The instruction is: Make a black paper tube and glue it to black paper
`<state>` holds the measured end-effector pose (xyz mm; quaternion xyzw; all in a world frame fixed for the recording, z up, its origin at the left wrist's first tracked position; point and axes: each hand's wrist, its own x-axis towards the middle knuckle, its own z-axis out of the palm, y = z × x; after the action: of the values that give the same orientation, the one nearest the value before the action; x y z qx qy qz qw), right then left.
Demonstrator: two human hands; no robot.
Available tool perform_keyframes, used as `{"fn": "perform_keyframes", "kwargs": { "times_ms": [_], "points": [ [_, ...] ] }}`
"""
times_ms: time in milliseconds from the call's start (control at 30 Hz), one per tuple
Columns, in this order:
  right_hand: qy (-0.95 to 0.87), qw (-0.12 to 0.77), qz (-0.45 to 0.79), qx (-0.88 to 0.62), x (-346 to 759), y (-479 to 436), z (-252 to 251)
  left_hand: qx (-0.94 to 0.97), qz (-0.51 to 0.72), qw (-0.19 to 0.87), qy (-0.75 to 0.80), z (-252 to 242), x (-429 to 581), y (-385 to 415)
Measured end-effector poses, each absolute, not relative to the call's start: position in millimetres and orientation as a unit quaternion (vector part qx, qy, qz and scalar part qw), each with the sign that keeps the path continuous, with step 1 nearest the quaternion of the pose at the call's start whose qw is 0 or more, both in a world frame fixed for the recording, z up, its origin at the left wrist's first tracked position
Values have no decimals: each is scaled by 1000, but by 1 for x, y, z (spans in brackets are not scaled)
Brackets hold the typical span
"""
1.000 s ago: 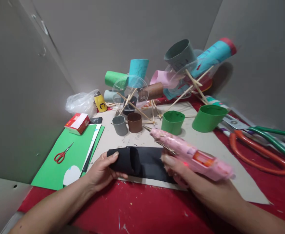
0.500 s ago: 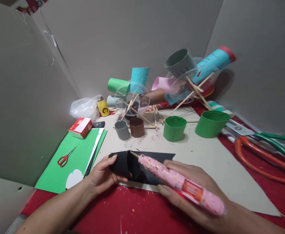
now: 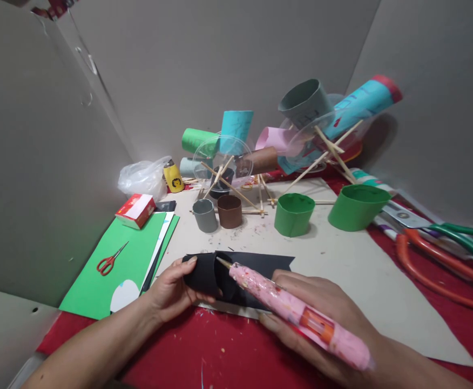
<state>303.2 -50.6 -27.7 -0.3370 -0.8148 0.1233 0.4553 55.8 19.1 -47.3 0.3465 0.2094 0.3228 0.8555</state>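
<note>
My left hand (image 3: 174,292) grips the curled end of a black foam sheet (image 3: 201,275), thumb on top and fingers beneath. The rest of the sheet stretches flat to the right. In my right hand (image 3: 321,319) is a pink-covered hot glue gun (image 3: 277,297) with an orange window in its side. Its metal nozzle points at the upper edge of the curl, near the fold where the roll meets the flat part; I cannot tell whether it touches. Behind the sheet stand a small grey cup (image 3: 204,216), a brown cup (image 3: 229,212) and two green tubes (image 3: 294,216).
At left, red scissors (image 3: 110,260) and a red box (image 3: 135,210) lie on green sheets (image 3: 86,281). Large shears (image 3: 434,227) rest at right. Stick-framed wheels with coloured cups (image 3: 236,129) stand at the back, beside a yellow bottle (image 3: 174,177) and a plastic bag (image 3: 143,178).
The glue gun's nozzle has shifted slightly down along the edge of the black curl. The whole view has turned a little; my left hand keeps its hold.
</note>
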Motion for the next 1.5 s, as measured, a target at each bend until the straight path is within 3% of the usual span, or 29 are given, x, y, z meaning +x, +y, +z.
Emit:
{"fn": "perform_keyframes", "kwargs": {
  "times_ms": [900,1500],
  "points": [
    [-812,434,170,-351,304,-50,-29,361,329,842,227,-48,55,19],
    [-816,435,135,-356,305,-51,-29,364,334,840,224,-50,53,19]
  ]
}}
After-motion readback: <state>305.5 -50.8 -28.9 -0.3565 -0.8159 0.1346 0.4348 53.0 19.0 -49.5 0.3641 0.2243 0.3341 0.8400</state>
